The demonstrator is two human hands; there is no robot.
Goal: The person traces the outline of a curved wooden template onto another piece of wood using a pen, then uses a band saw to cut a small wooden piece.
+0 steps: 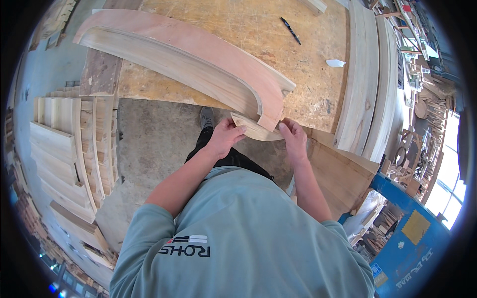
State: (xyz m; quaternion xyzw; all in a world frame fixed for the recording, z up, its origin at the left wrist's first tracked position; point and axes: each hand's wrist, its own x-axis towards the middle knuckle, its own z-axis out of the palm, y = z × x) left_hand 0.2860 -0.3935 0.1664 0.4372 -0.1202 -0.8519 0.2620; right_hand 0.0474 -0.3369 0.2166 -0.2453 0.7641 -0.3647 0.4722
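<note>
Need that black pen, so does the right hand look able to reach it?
Probably, by stretching: the pen lies uncovered on the bench, clear of the curved board, though the right hand is at the small wooden piece.

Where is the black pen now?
Head view, upper right of centre: the black pen lies on the worktable, above and left of the small white item.

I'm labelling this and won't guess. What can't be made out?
Head view:
small wooden piece: partly covered by the end of the pink board;
right hand: grip or mere touch; its own back hides this;
blue panel: cut off by the picture's dark rim;
wood scraps at right: too small to tell apart.
</note>
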